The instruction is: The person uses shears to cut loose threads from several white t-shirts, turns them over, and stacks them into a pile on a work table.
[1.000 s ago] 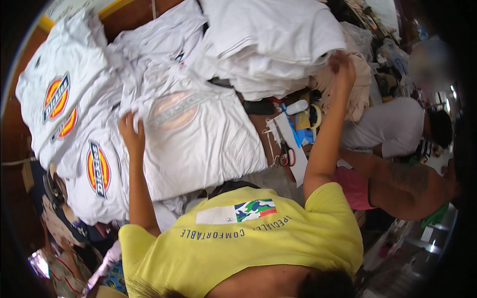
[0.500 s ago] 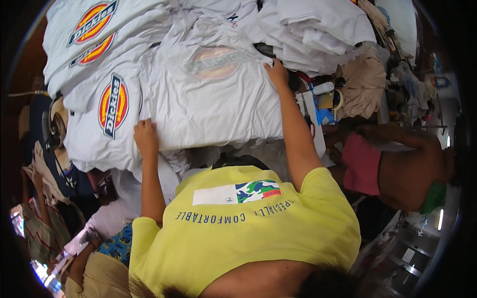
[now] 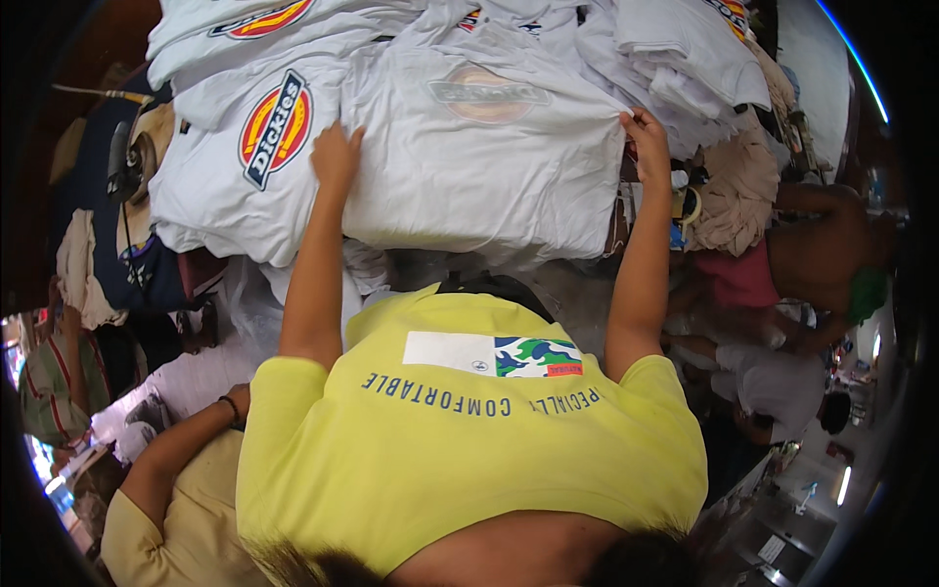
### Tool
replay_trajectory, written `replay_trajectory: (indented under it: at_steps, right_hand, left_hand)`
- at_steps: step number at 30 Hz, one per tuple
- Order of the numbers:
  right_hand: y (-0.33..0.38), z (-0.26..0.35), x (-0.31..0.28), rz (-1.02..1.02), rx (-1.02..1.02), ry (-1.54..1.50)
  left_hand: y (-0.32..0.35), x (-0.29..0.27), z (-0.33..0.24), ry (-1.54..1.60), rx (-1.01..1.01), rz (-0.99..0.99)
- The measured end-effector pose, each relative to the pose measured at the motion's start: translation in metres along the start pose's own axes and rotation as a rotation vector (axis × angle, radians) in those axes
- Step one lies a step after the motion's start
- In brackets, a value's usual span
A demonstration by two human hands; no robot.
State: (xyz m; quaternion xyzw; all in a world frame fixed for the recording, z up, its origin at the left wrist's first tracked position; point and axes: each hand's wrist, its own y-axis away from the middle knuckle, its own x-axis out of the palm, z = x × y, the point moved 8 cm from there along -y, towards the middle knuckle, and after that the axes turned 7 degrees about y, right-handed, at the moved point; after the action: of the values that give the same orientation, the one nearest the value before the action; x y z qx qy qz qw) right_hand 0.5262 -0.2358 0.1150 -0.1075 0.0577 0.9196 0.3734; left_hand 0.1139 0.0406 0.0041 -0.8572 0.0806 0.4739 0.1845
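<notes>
A white T-shirt (image 3: 469, 181) lies spread over a pile in front of me, its round logo showing faintly through the cloth. My right hand (image 3: 648, 145) pinches its right edge between thumb and fingers, pulling that corner into a point. At the left edge of the same T-shirt, my left hand (image 3: 337, 157) has curled fingers on the cloth; the fingertips are partly hidden. Left of that hand lies another white T-shirt (image 3: 210, 186) with a bright red, yellow and dark blue logo.
More folded white T-shirts (image 3: 675, 59) are heaped along the far side. A beige cloth bundle (image 3: 738, 186) and a tape roll (image 3: 692, 205) sit to the right. Several people are close by, including one in a tan shirt (image 3: 186, 509) at lower left and one in pink shorts (image 3: 736, 279) at right.
My left hand has moved up along the T-shirt's left edge. My right hand has shifted its hold on the right edge, which now looks drawn out. The whole view has shifted too.
</notes>
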Motion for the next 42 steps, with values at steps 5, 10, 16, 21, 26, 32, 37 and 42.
replay_trajectory:
  at_steps: [5,10,16,21,26,32,37,42]
  right_hand:
    - [0.027,0.032,-0.015,-0.063,-0.051,0.013]
    - [0.077,0.013,-0.127,-0.284,-0.106,-0.152]
    - [0.129,0.024,-0.188,-0.167,-0.233,-0.442]
    - [0.162,0.095,-0.197,-0.318,-0.456,-0.55]
    - [0.061,0.131,-0.151,-0.157,-0.281,-0.269]
    - [-0.061,0.133,-0.06,-0.538,-0.628,0.176]
    - [0.025,0.064,0.046,-0.401,-0.783,0.666]
    - [0.096,-0.087,0.062,0.037,-0.471,0.703]
  left_hand:
    - [-0.033,-0.012,-0.021,0.089,-0.003,0.121]
    - [-0.009,-0.122,-0.015,0.703,0.123,-0.229]
    - [0.047,-0.215,-0.02,1.261,-0.164,-0.001]
    - [0.063,-0.322,-0.035,1.524,0.194,-0.193]
    - [-0.041,-0.308,-0.05,1.299,0.214,0.209]
    - [-0.174,-0.223,-0.05,1.145,0.166,-0.063]
    - [-0.089,-0.133,-0.023,0.305,0.36,-0.08]
    - [0.037,-0.051,0.084,0.257,-0.053,0.049]
